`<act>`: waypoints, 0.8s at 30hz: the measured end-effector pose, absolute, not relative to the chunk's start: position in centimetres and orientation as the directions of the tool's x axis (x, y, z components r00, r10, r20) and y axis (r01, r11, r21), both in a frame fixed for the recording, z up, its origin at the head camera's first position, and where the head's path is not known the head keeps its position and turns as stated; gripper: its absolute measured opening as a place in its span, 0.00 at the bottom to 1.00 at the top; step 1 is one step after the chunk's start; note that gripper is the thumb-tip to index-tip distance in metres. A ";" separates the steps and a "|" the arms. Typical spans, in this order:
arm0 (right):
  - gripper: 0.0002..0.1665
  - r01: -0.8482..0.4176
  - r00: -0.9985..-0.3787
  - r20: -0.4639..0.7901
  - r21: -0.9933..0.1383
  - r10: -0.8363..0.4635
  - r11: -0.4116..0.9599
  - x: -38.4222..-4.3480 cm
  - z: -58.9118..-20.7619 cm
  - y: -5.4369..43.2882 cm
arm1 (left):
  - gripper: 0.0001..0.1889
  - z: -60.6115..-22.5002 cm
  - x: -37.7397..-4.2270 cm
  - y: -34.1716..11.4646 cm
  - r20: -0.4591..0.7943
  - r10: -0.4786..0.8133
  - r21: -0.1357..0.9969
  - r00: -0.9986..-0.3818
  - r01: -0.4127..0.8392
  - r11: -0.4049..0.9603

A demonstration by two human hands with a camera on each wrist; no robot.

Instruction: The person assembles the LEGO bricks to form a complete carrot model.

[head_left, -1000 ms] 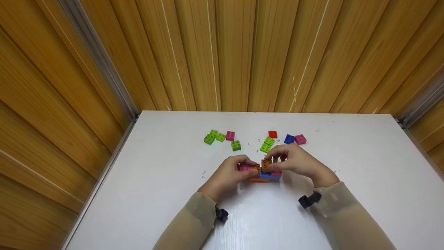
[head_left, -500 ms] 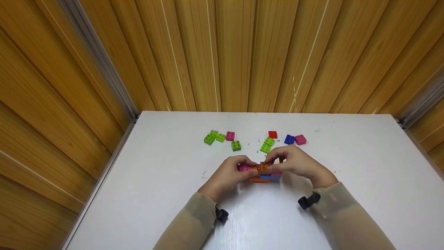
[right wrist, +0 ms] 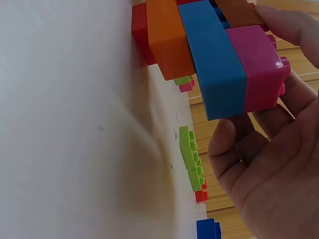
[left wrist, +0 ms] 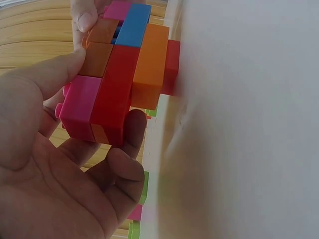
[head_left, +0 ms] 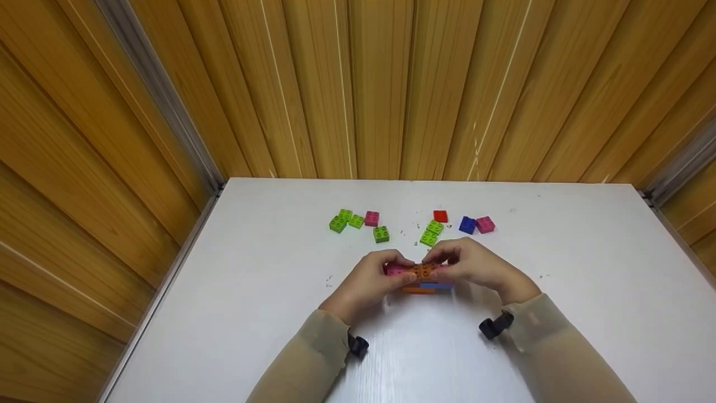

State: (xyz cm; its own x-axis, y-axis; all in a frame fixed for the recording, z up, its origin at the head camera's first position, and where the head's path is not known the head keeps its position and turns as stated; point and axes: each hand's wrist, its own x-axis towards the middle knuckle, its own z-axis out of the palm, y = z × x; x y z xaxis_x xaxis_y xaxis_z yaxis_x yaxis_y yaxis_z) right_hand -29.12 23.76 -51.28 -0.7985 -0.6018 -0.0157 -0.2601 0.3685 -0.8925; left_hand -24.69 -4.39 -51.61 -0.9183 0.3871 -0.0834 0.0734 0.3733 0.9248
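Note:
A stepped stack of toy building bricks stands on the white table, widening upward from a red brick through an orange one to a red and a blue brick. Pink bricks sit at both ends of the top row, two brown bricks between them. My left hand grips the stack's left end, thumb on the left brown brick. With thumb and fingers, my right hand pinches the right brown brick. Blue studs show in a gap under that brick.
Behind the stack lie loose green bricks, a joined green pair, a pink brick and a flat red piece. A dark blue brick touches another pink brick. Wood-look panels rise behind the table.
My right hand has lowered the right brown brick onto the stack's top row, beside the other brown brick. The left hand has kept its grip in place.

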 end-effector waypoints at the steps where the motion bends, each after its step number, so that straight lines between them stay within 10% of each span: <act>1: 0.16 -0.263 -0.798 -0.009 -0.894 -0.602 0.363 -29.1 -51.4 23.8 | 0.08 -51.6 -24.7 -4.4 -0.085 0.387 0.926 -0.918 0.071 0.371; 24: 0.15 -0.264 -0.849 -0.024 -0.846 -0.527 0.464 -27.2 -51.5 23.7 | 0.07 -51.8 -24.7 -4.2 -0.090 0.382 0.922 -0.920 0.068 0.382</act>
